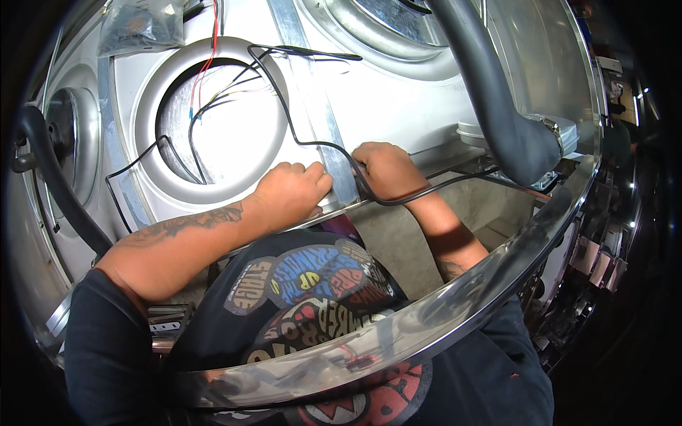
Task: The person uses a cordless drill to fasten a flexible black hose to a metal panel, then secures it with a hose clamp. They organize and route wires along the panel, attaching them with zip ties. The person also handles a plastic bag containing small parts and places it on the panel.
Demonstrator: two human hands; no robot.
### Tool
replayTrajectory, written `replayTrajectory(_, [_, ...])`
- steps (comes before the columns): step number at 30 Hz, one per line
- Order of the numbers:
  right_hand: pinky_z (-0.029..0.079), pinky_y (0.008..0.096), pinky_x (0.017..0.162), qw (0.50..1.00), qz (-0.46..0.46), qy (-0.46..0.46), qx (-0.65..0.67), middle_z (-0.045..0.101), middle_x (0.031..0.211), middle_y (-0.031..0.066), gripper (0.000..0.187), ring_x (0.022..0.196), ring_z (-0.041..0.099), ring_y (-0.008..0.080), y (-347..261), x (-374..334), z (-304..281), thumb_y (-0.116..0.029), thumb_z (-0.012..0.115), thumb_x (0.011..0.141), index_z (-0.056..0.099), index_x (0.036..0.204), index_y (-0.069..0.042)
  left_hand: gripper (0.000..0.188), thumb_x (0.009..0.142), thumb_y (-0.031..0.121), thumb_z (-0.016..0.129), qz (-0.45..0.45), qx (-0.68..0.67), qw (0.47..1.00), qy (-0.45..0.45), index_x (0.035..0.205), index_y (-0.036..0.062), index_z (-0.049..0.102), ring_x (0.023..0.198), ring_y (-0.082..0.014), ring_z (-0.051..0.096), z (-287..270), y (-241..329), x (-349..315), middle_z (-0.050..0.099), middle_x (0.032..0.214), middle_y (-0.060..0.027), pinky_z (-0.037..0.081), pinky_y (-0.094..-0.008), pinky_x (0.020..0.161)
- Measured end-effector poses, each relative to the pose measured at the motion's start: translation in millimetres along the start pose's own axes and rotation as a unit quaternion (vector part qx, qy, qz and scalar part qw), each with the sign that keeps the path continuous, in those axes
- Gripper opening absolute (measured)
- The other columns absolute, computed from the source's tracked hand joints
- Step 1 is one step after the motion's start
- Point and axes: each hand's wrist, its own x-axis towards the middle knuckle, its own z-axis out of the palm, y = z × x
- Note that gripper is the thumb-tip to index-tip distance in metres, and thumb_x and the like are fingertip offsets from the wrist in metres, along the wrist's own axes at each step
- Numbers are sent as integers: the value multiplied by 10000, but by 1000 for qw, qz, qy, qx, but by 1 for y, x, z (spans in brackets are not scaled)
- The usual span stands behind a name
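My left hand (293, 190) is curled closed at the near edge of a white panel (312, 106), left of a grey metal strip (344, 186). On the strip's other side my right hand (388, 170) is closed too, fingers bent down against the edge. Whatever the fingers of either hand grip is hidden. A black cable (298, 142) runs from a ring-shaped opening (142, 121), passes beside my right hand and crosses below it toward the right. Inside the opening lie loose thin wires (213, 103), red, black and yellow, some with blue ends.
A thick black hose (477, 78) comes down at right to a clamp beside a clear plastic housing (565, 135). Another black hose (60, 188) bends along the left. A shiny metal rim (426, 334) curves in front of my body. At the back lies a plastic bag (142, 28).
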Motion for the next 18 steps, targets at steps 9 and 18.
replayTrajectory(9, [531, 510, 793, 999, -4, -38, -2, 703, 877, 176, 123, 884, 674, 402, -2, 6, -8, -148, 638, 832, 696, 802, -44, 148, 786, 161, 655, 93, 54, 992, 58, 910, 87, 618, 713, -233, 669, 5, -2, -6, 593, 841, -54, 530, -370, 615])
replayTrajectory(18, [533, 506, 797, 999, -9, -39, -6, 712, 885, 175, 124, 882, 677, 399, -1, 6, -7, -140, 633, 834, 705, 810, -42, 128, 790, 171, 649, 107, 57, 991, 56, 870, 74, 629, 712, -231, 661, 7, -4, -3, 602, 806, -53, 539, -370, 627])
